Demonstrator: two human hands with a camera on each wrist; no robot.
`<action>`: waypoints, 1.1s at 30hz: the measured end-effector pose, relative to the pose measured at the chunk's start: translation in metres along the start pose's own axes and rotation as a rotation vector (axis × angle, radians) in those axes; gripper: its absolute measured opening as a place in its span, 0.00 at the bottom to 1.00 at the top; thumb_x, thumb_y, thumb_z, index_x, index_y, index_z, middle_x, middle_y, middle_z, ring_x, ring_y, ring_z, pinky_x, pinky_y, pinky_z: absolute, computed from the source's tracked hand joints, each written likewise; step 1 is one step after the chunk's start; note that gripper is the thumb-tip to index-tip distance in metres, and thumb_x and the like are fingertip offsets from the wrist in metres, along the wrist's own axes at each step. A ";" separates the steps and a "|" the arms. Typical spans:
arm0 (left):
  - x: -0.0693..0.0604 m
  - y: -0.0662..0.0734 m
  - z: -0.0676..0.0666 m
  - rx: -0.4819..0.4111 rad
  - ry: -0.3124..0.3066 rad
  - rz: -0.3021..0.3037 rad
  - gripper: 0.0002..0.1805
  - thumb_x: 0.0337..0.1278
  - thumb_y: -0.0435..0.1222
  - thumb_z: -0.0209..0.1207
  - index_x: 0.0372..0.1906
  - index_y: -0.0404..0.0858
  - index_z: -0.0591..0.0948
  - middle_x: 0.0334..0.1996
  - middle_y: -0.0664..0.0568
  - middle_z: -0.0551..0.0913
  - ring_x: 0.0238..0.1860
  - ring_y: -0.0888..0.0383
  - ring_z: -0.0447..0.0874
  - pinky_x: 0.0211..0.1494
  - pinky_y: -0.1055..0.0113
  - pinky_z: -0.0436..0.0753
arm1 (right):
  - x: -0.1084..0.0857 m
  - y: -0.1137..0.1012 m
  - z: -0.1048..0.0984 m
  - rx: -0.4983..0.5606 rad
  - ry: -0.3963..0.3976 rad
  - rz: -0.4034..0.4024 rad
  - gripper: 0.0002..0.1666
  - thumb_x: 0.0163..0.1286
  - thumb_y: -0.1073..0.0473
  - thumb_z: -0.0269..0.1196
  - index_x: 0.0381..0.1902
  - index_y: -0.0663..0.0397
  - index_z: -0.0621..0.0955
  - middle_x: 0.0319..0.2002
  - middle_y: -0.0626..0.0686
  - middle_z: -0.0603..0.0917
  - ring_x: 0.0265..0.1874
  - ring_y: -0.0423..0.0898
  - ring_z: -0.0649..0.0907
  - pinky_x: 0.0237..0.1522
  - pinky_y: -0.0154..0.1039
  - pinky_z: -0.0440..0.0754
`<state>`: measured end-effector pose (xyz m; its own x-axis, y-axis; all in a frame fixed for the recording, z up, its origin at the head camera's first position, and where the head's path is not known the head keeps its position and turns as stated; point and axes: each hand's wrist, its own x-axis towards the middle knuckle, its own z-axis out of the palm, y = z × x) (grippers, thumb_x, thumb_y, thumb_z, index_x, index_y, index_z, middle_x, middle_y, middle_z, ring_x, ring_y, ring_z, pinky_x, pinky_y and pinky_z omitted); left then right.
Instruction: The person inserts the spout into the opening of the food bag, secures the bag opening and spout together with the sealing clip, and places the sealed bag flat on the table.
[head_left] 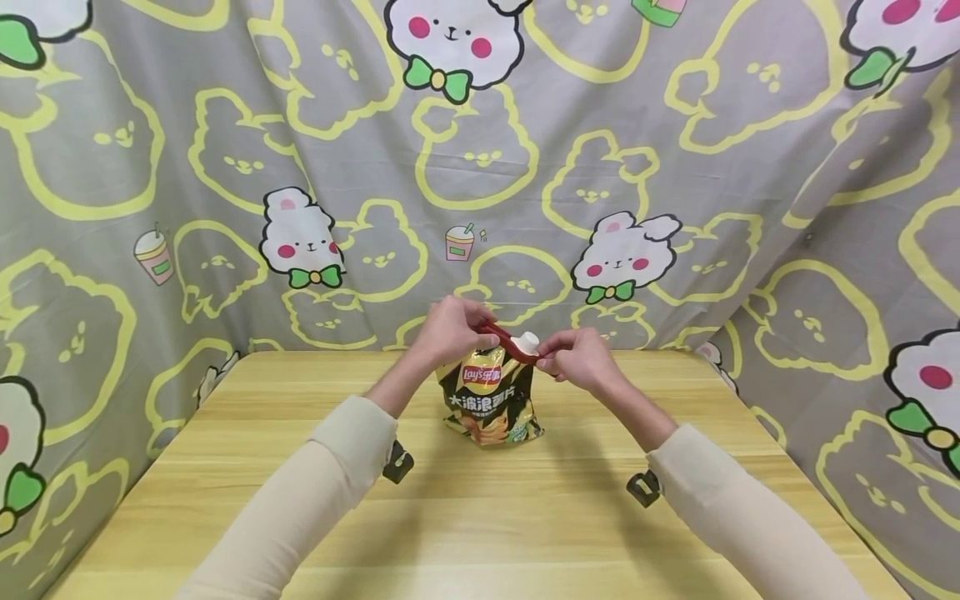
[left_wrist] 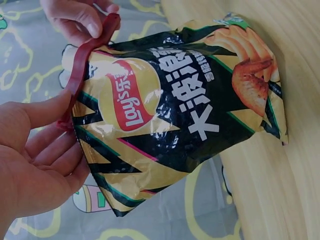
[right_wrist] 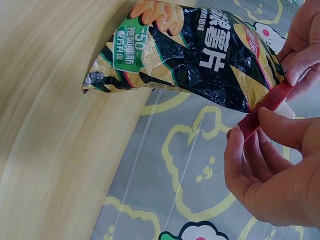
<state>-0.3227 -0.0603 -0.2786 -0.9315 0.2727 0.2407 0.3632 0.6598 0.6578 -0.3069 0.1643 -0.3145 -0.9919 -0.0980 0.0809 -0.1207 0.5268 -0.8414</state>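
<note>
A black and gold Lay's chip bag (head_left: pixel 486 402) stands upright on the table, its printed front facing me. Along its top edge lies a red bag clip (left_wrist: pixel 79 70) with a white cap (head_left: pixel 528 342) on it. My left hand (head_left: pixel 452 330) pinches the clip's left end between thumb and fingers. At the clip's other end, the thumb and fingers of my right hand (head_left: pixel 583 360) pinch the red strip, as the right wrist view also shows. Whether the clip is fully fastened cannot be told.
The light wooden table (head_left: pixel 315 517) spreads around the bag. Behind it and on both sides hangs a grey curtain (head_left: pixel 360 167) with cartoon animals. Black wrist mounts (head_left: pixel 399 462) sit under the cream sleeves (head_left: pixel 300 492).
</note>
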 end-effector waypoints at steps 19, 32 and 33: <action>0.002 0.000 0.007 -0.083 0.083 -0.019 0.06 0.49 0.32 0.75 0.32 0.41 0.89 0.27 0.52 0.89 0.26 0.57 0.84 0.30 0.67 0.80 | -0.003 -0.002 -0.001 -0.063 -0.046 -0.022 0.17 0.61 0.61 0.73 0.46 0.63 0.86 0.35 0.57 0.89 0.34 0.51 0.86 0.35 0.38 0.81; 0.001 0.000 0.012 -0.084 0.128 -0.007 0.06 0.48 0.29 0.75 0.30 0.40 0.88 0.25 0.51 0.88 0.26 0.57 0.82 0.28 0.69 0.79 | -0.002 -0.006 0.010 -0.082 -0.027 -0.044 0.19 0.57 0.52 0.77 0.41 0.57 0.87 0.32 0.52 0.87 0.32 0.47 0.78 0.33 0.37 0.74; 0.001 0.000 0.012 -0.076 0.135 -0.005 0.06 0.48 0.29 0.75 0.29 0.40 0.88 0.25 0.51 0.88 0.26 0.57 0.82 0.29 0.69 0.79 | -0.002 -0.006 0.011 -0.072 -0.024 -0.041 0.20 0.57 0.52 0.78 0.41 0.57 0.87 0.33 0.53 0.88 0.33 0.47 0.79 0.34 0.38 0.74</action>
<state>-0.3238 -0.0514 -0.2869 -0.9294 0.1700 0.3277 0.3609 0.6047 0.7100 -0.3039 0.1520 -0.3157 -0.9849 -0.1404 0.1008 -0.1644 0.5812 -0.7970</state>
